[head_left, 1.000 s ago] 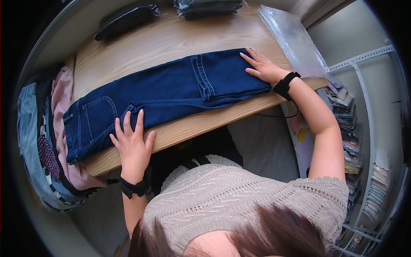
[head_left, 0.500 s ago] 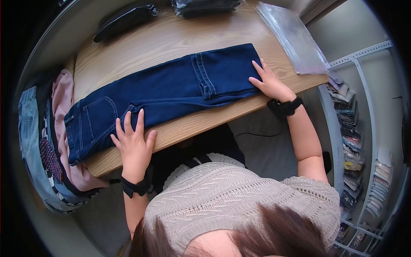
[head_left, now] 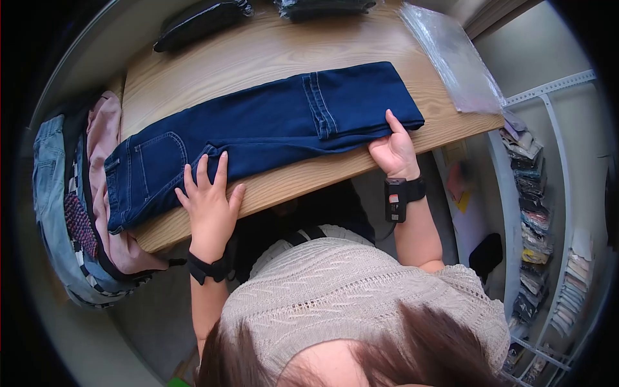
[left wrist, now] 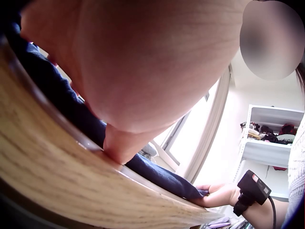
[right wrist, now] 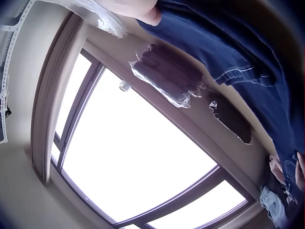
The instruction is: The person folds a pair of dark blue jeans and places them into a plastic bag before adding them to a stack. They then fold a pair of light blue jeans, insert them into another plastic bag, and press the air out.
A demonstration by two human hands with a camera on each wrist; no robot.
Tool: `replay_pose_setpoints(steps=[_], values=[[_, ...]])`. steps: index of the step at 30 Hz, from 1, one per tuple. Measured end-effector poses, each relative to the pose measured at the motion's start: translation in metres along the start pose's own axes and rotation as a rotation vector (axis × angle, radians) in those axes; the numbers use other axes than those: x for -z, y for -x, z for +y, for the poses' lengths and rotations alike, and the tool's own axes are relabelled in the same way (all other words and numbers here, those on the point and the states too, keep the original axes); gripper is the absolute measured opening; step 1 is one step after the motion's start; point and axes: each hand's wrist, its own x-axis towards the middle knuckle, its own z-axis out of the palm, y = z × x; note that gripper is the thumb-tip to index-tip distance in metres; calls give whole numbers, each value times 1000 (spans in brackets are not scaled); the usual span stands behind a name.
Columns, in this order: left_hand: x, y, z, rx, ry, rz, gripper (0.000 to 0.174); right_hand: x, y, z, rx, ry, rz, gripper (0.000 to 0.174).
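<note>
Dark blue jeans (head_left: pixel 258 119), folded lengthwise, lie across the wooden table, their waistband at the left and a hem lying on top toward the right. My left hand (head_left: pixel 213 213) rests with spread fingers on their front edge near the pocket. Palm turned up, my right hand (head_left: pixel 396 151) grips the front edge near the right end, thumb on top and fingers hidden beneath the denim. The left wrist view shows the right hand (left wrist: pixel 219 194) at the far end of the jeans (left wrist: pixel 162 179). In the right wrist view the denim (right wrist: pixel 214 43) stretches away from the thumb.
Pink trousers (head_left: pixel 103 142) and light blue jeans (head_left: pixel 48 168) hang over the table's left end. Dark plastic-wrapped packs (head_left: pixel 203 26) lie at the back, clear bags (head_left: pixel 454 61) at the back right. Shelving with packed items (head_left: pixel 532 193) stands at the right.
My right hand has moved from the top of the jeans' right end to their front edge, turned palm up and taken hold there. My left hand stays in place on the denim.
</note>
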Motion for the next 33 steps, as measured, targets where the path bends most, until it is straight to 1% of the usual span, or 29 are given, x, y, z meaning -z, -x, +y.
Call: replay_pose_setpoints(steps=[2,3,5,6,8,9,10,12,13,14,15,16,17,18,20,21,22,24,25,26,28,30,32,33], values=[[0,0,0,11,-3,8,60,-4,-5,10,132,134,70,35],[1,-1,1,1,-1,12,61,-7,-5,16,115,135,60,35],[0,0,1,-10,6,28,61,-12,-2,30,420,504,69,36],[-2,0,0,-9,-3,26,61,-21,5,35,402,503,53,36],[-2,1,0,-14,0,36,61,-47,26,44,700,1346,29,39],[-3,1,-1,-16,5,40,62,-57,30,55,845,1466,-41,41],[-4,1,-2,-20,8,52,62,-66,34,65,912,1588,-206,27],[-7,2,-3,-34,18,83,62,-91,45,91,1207,1911,-440,46],[-6,2,-3,-39,39,105,56,-93,48,107,1156,2070,-530,52],[-2,1,-2,-17,48,58,49,-90,47,122,1102,2228,-621,58],[-6,2,-4,-31,44,95,47,-76,37,140,1051,2328,-700,56],[-12,2,-6,-46,41,130,46,-72,37,152,1028,2382,-686,62],[-16,1,-6,-46,65,184,43,-69,37,154,1025,2360,-680,57],[-14,1,-6,-35,59,190,43,-72,38,154,1023,2340,-676,52],[-8,2,-6,-36,67,94,49,-75,39,151,991,2318,-682,52],[-11,1,-6,-41,72,120,49,-76,39,151,953,2267,-673,54],[-8,2,-5,-33,72,93,49,-81,43,149,928,2221,-672,58],[-12,1,-7,-54,105,163,48,-77,42,150,973,2292,-726,59],[-5,3,-7,-42,115,81,46,-75,41,152,974,2280,-746,59],[-7,5,-12,-30,109,82,46,-73,41,153,998,2321,-744,60],[-10,2,-17,-7,375,223,46,-77,43,154,1028,2366,-734,60],[-6,3,-25,57,698,228,43,-82,47,152,981,2184,-714,60],[-5,4,-28,72,817,264,50,-81,48,158,951,2149,-758,58],[-6,4,-28,55,834,308,59,-76,46,164,999,2241,-746,56]])
